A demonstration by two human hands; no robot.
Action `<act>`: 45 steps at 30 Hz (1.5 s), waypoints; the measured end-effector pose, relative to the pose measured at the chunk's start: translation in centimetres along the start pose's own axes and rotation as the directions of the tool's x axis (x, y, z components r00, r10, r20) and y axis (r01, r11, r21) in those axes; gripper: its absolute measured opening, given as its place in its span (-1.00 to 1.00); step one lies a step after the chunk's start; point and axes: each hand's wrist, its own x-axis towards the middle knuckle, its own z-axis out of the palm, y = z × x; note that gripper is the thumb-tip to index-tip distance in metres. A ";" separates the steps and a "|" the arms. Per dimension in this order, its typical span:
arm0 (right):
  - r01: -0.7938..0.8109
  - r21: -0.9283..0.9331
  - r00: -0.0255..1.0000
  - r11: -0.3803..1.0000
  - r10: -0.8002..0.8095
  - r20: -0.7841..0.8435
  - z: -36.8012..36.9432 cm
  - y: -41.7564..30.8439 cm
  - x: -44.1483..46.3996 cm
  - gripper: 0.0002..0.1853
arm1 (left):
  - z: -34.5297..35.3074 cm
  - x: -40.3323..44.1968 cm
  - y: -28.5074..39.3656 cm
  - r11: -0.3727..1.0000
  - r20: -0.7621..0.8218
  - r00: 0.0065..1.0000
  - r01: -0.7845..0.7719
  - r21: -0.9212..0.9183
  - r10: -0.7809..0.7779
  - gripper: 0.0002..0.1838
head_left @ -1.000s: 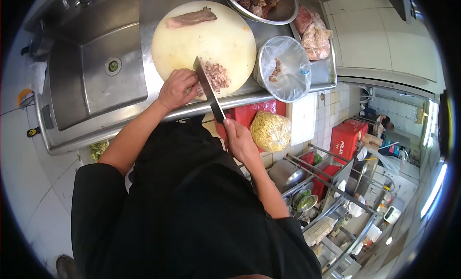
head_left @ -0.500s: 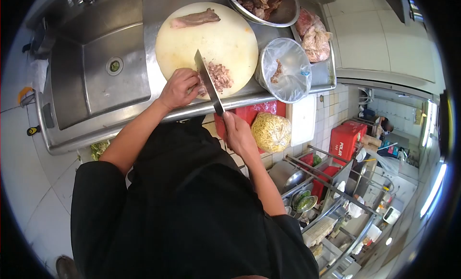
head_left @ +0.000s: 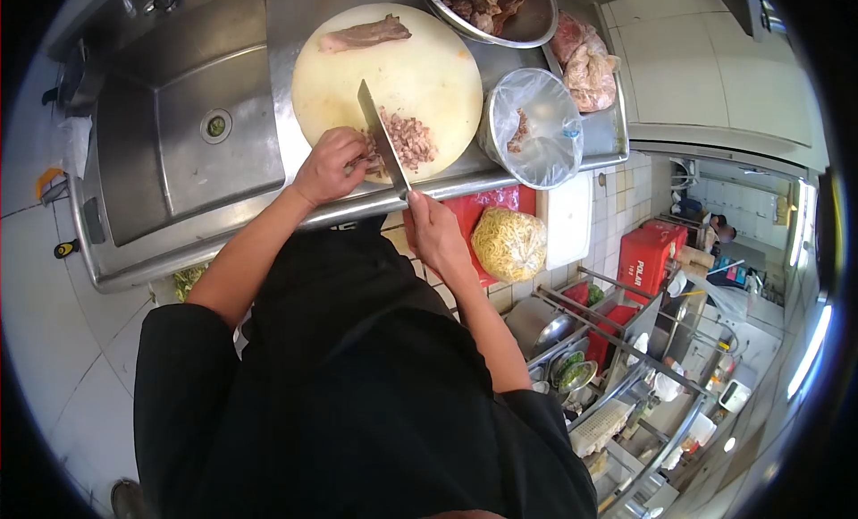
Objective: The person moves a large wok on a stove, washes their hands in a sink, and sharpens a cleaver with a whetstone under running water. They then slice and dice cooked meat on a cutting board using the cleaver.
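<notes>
In the head view my right hand [head_left: 435,235] is wrapped round the handle of a long kitchen knife [head_left: 381,131]. Its blade lies over the near part of a round white cutting board [head_left: 331,81]. Left of the blade, my left hand [head_left: 334,166] is closed with curled fingers on a strip of meat, mostly hidden beneath them. Just right of the blade is a pile of small diced meat [head_left: 413,145]. A longer piece of meat [head_left: 365,34] lies apart at the board's far side.
A plastic-lined container [head_left: 545,130] with some meat bits stands right of the board. Behind it are a metal bowl of meat [head_left: 536,36] and bagged meat [head_left: 590,81]. A steel sink [head_left: 206,170] is at left. Bagged noodles [head_left: 509,244] sit below the counter edge.
The knife and my right hand have shifted slightly up, toward the far side of the board. My left hand stays nearly in place on the meat.
</notes>
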 end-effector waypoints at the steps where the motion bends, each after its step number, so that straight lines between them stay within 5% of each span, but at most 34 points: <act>1: -0.047 0.023 0.998 0.999 0.046 0.032 -0.4 -0.4 -1.0 -0.46 | 0.1 0.0 -0.2 1.000 0.008 1.000 -0.005 0.019 0.005 -0.78; 9: 0.210 -0.108 0.960 0.972 -0.226 -0.166 4.1 3.8 1.6 -0.46 | 1.0 -0.7 -1.0 0.997 0.045 0.998 0.046 0.060 -0.048 -0.77; 14: 0.137 -0.031 0.985 0.990 -0.139 -0.097 2.8 1.9 3.0 -0.46 | -0.2 -0.2 -0.4 0.998 -0.055 0.998 -0.022 -0.060 0.019 -0.79; 18: -0.051 0.021 0.998 0.998 0.051 0.024 0.5 -1.2 -2.0 -0.46 | -0.5 -0.4 -0.9 0.999 0.040 0.999 -0.001 0.048 -0.001 -0.81; 24: 0.264 -0.124 0.942 0.957 -0.283 -0.180 4.8 3.3 2.1 -0.47 | 0.1 -0.9 -1.0 0.998 0.012 1.000 0.027 0.049 -0.028 -0.81; 28: 0.186 -0.051 0.979 0.981 -0.190 -0.077 3.0 0.2 3.7 -0.46 | -1.1 -0.3 -0.3 1.000 -0.047 0.999 -0.003 -0.029 0.001 -0.80; 29: 0.004 0.014 1.000 1.000 -0.005 0.016 2.0 -0.9 2.5 -0.46 | -1.3 -0.4 -0.2 0.999 -0.066 0.998 -0.011 -0.042 0.008 -0.79; 32: 0.007 -0.016 1.000 1.000 -0.007 0.003 1.1 -1.0 -0.9 -0.45 | -1.5 -0.7 -0.7 0.999 0.003 1.000 -0.001 0.038 0.001 -0.78; 38: 0.240 -0.154 0.955 0.959 -0.262 -0.142 5.1 3.2 1.9 -0.47 | -0.9 -1.1 -1.2 0.993 0.016 0.998 0.051 0.103 -0.053 -0.81; 45: 0.178 -0.112 0.982 0.978 -0.183 -0.040 2.0 -1.4 1.2 -0.48 | -1.7 -1.1 -0.6 1.000 -0.080 0.997 0.014 0.014 -0.013 -0.79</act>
